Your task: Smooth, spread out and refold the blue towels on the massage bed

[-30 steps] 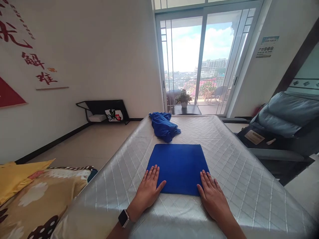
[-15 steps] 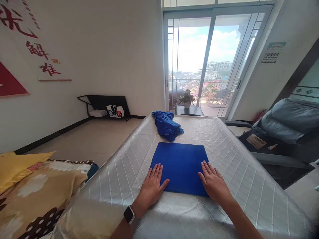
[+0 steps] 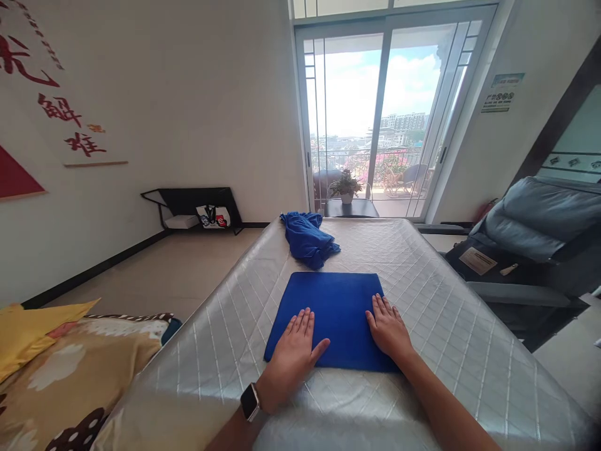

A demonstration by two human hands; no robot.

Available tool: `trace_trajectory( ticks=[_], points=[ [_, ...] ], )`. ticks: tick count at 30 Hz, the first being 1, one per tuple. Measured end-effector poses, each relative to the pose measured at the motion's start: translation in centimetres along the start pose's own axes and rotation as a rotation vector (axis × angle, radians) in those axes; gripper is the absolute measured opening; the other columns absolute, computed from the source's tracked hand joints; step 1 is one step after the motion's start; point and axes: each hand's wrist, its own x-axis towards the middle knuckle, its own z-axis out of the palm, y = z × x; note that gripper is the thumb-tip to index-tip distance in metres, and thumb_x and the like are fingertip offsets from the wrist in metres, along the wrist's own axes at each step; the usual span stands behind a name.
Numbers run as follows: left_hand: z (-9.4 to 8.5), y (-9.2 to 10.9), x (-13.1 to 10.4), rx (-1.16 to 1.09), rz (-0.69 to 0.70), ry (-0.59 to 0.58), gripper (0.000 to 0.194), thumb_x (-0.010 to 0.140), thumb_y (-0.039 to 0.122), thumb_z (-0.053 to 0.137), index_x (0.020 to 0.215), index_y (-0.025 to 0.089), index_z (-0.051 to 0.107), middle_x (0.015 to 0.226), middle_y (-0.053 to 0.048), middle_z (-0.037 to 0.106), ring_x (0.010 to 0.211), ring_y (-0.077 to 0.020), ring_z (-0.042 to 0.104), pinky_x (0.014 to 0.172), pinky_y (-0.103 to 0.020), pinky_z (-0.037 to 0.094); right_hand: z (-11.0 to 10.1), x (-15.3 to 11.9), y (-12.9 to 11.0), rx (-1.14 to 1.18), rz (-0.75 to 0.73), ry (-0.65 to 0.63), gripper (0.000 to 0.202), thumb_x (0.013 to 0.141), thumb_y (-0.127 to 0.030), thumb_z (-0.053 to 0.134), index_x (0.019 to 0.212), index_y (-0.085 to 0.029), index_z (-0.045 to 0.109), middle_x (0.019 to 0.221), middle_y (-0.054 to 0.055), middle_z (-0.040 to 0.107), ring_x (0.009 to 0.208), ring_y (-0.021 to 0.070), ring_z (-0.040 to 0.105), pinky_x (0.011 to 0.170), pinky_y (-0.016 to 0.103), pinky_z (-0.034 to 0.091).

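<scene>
A flat blue rectangular piece (image 3: 335, 313), which looks like a pad or a neatly folded cloth, lies on a silvery quilted table cover (image 3: 235, 338). My left hand (image 3: 293, 351), with a watch on its wrist, rests palm down over the blue piece's near left part, fingers stretched forward and thumb out. Along the right edge of the piece lies my right hand (image 3: 389, 329), flat and with fingers extended. Beyond the piece sits a crumpled blue cloth (image 3: 308, 241), which neither hand touches.
Patterned bedding (image 3: 84, 363) and a yellow cushion (image 3: 35, 335) are at the left. A dark grey armchair (image 3: 530, 232) stands on the right. Past the far edge, a potted plant (image 3: 346, 188) stands on a small chair before the glass sliding door (image 3: 347, 94).
My left hand has shifted inward over the blue piece. The right hand has slid slightly forward along its right edge. The view has turned a little.
</scene>
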Motion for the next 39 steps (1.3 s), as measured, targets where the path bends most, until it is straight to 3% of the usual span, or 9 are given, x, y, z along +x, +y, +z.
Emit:
trace_trajectory(
  ticks=[6, 8, 10, 15, 22, 25, 28, 33, 39],
  points=[
    [0.6, 8.9, 5.9, -0.128, 0.398, 0.045, 0.074, 0.102, 0.058, 0.015, 0.153, 0.007, 0.03, 0.159, -0.015, 0.03, 0.149, -0.0234, 0.021, 0.122, -0.039, 0.018, -0.2, -0.4, 0.4, -0.065, -0.079, 0.02, 0.058, 0.098, -0.027, 0.027, 0.154, -0.008, 0.029, 0.162, 0.011, 0.02, 0.15, 0.0249, 0.016, 0.12, 0.045, 0.018],
    [1.3, 10.4, 7.6, -0.162, 0.419, 0.047, 0.075, 0.102, 0.059, 0.014, 0.154, 0.006, 0.027, 0.159, -0.015, 0.029, 0.149, -0.0228, 0.019, 0.122, -0.039, 0.017, -0.3, -0.6, 0.6, -0.088, -0.1, 0.004, 0.059, 0.096, -0.021, 0.03, 0.154, -0.011, 0.03, 0.162, 0.01, 0.018, 0.15, 0.0246, 0.015, 0.12, 0.043, 0.019],
    [1.9, 10.7, 8.5, -0.176, 0.392, 0.056, 0.077, 0.101, 0.059, 0.014, 0.154, 0.005, 0.026, 0.16, -0.015, 0.027, 0.15, -0.0224, 0.018, 0.122, -0.039, 0.017, -0.3, -0.6, 0.6, -0.09, -0.097, 0.001, 0.059, 0.096, -0.022, 0.03, 0.154, -0.012, 0.029, 0.163, 0.008, 0.018, 0.15, 0.0242, 0.014, 0.12, 0.043, 0.017],
    [2.6, 7.1, 8.1, -0.134, 0.3, 0.054, 0.077, 0.101, 0.061, 0.011, 0.153, 0.008, 0.029, 0.159, -0.014, 0.028, 0.15, -0.0223, 0.019, 0.122, -0.041, 0.018, -0.2, -0.2, 0.3, -0.019, -0.028, 0.001, 0.062, 0.1, -0.037, 0.023, 0.155, -0.007, 0.024, 0.162, 0.01, 0.019, 0.15, 0.0237, 0.015, 0.121, 0.042, 0.014],
    [1.2, -2.3, 6.4, -0.018, -0.005, -0.009, 0.082, 0.099, 0.065, 0.011, 0.153, 0.006, 0.029, 0.16, -0.015, 0.024, 0.149, -0.0252, 0.019, 0.122, -0.043, 0.017, -0.1, -0.1, 0.1, 0.012, 0.001, -0.001, 0.064, 0.1, -0.039, 0.019, 0.156, -0.008, 0.021, 0.163, 0.007, 0.018, 0.15, 0.0224, 0.014, 0.121, 0.042, 0.012],
    [0.9, -5.2, 5.8, 0.037, -0.113, -0.018, 0.082, 0.1, 0.064, 0.011, 0.154, 0.005, 0.026, 0.16, -0.015, 0.022, 0.149, -0.0261, 0.018, 0.122, -0.044, 0.015, -0.2, -0.1, -0.2, -0.011, 0.014, -0.005, 0.063, 0.1, -0.038, 0.019, 0.156, -0.008, 0.021, 0.163, 0.006, 0.018, 0.15, 0.0223, 0.014, 0.121, 0.042, 0.012],
    [1.0, -6.1, 5.5, 0.056, -0.151, -0.01, 0.084, 0.099, 0.066, 0.011, 0.155, 0.005, 0.025, 0.161, -0.014, 0.021, 0.15, -0.0263, 0.018, 0.122, -0.045, 0.016, -0.4, -0.2, -0.5, -0.059, 0.027, -0.005, 0.062, 0.1, -0.037, 0.019, 0.156, -0.008, 0.022, 0.163, 0.007, 0.019, 0.15, 0.0234, 0.016, 0.121, 0.045, 0.012],
    [1.3, -5.9, 5.5, 0.055, -0.157, 0.007, 0.086, 0.098, 0.067, 0.009, 0.155, 0.005, 0.025, 0.161, -0.014, 0.021, 0.149, -0.0266, 0.02, 0.122, -0.044, 0.017, -1.4, 0.3, -0.6, -0.163, -0.016, -0.034, 0.06, 0.1, -0.036, 0.024, 0.153, -0.007, 0.03, 0.16, 0.012, 0.026, 0.149, 0.0276, 0.021, 0.12, 0.049, 0.01],
    [1.3, -6.0, 5.4, 0.044, -0.141, 0.034, 0.084, 0.099, 0.066, 0.01, 0.154, 0.005, 0.027, 0.16, -0.015, 0.024, 0.148, -0.0267, 0.022, 0.121, -0.045, 0.018, -3.5, 3.7, -0.9, -0.17, -0.048, -0.055, 0.058, 0.1, -0.031, 0.023, 0.152, -0.006, 0.033, 0.159, 0.011, 0.03, 0.148, 0.026, 0.024, 0.119, 0.048, 0.017]
  ],
)
